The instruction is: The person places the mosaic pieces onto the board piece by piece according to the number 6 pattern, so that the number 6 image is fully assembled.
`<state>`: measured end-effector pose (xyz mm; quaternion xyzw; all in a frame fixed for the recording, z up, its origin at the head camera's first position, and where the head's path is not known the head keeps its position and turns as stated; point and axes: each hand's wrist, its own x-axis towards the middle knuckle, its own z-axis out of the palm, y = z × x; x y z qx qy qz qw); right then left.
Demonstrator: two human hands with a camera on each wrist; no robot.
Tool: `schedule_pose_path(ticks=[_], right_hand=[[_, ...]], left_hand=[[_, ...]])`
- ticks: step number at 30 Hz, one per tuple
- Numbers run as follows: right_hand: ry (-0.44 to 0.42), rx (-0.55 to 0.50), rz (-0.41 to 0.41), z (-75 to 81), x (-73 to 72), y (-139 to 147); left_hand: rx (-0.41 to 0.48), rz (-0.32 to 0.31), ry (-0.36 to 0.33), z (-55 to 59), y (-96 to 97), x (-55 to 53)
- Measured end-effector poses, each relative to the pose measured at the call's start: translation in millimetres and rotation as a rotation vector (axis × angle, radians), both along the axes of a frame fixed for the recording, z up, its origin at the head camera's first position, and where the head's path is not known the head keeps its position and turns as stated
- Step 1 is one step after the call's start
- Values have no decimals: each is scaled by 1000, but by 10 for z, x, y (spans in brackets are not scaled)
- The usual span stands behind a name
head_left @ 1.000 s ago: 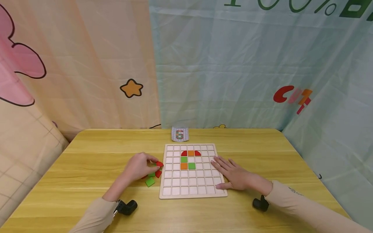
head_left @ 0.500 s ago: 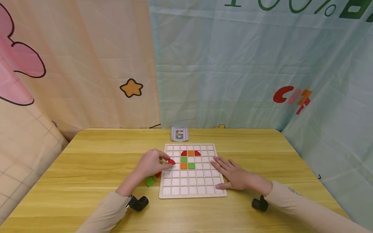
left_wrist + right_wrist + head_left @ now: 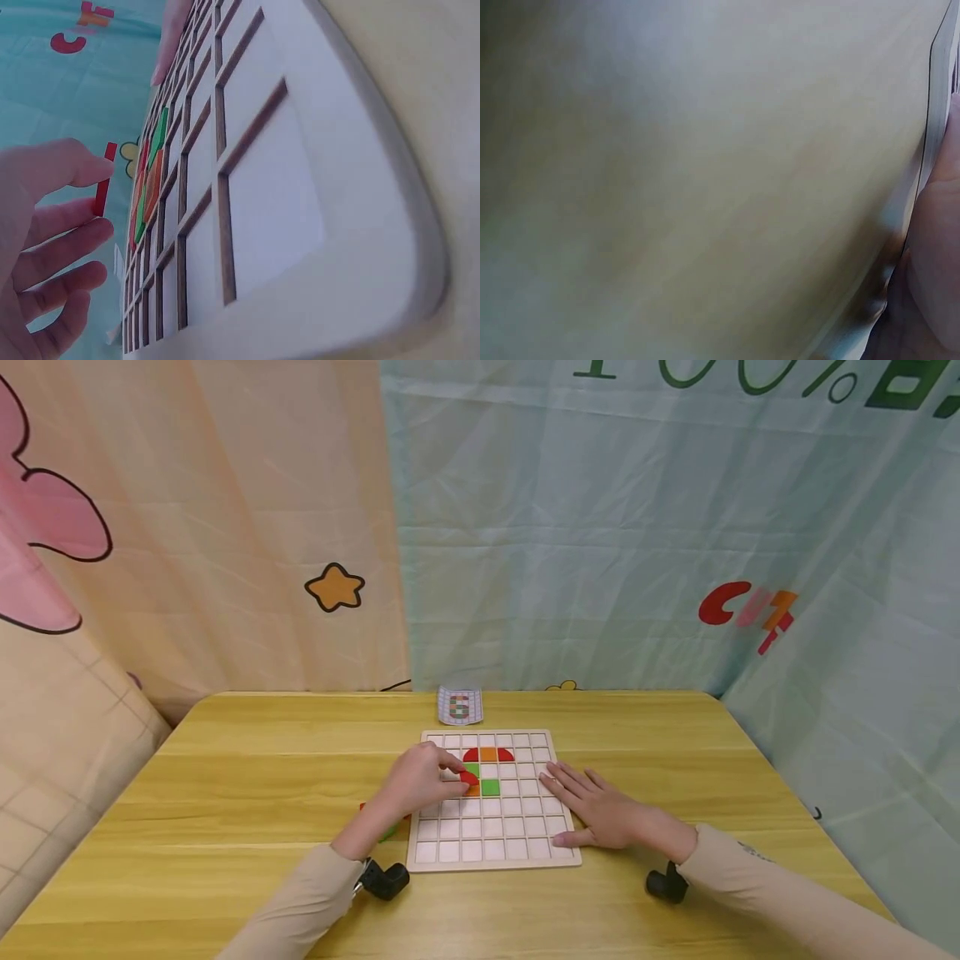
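My left hand (image 3: 423,777) pinches a red quarter-circle tile (image 3: 468,778) between thumb and forefinger over the gridded board (image 3: 495,865). In the left wrist view the red tile (image 3: 106,180) stands edge-on, raised off the grid. Set into the board are two red rounded tiles with an orange square (image 3: 489,754) between them. Below these lie a green square (image 3: 472,768), an orange square partly behind my fingers, and another green square (image 3: 491,787). Spread flat, my right hand (image 3: 600,810) rests with its fingers on the board's right edge.
A small card (image 3: 460,707) with a coloured grid pattern lies behind the board. Left of the board, loose tiles (image 3: 387,833) in green and red are mostly hidden by my left forearm. Curtains hang behind the wooden table (image 3: 225,793).
My left hand has picked up the red quarter-circle tile from the loose pile and carried it right, over the board's left part. The right hand has stayed in place.
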<state>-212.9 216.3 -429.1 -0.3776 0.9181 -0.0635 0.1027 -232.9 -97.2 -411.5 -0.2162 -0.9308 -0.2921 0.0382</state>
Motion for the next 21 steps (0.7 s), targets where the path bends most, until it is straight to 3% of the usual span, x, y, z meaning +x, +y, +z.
schedule_pose_path(ticks=[7, 21], right_hand=[[5, 2, -7, -74, -26, 27], [-23, 4, -10, 0, 1, 15]], left_hand=[[8, -46, 29, -25, 140, -17], [-46, -85, 48, -44, 401, -54]])
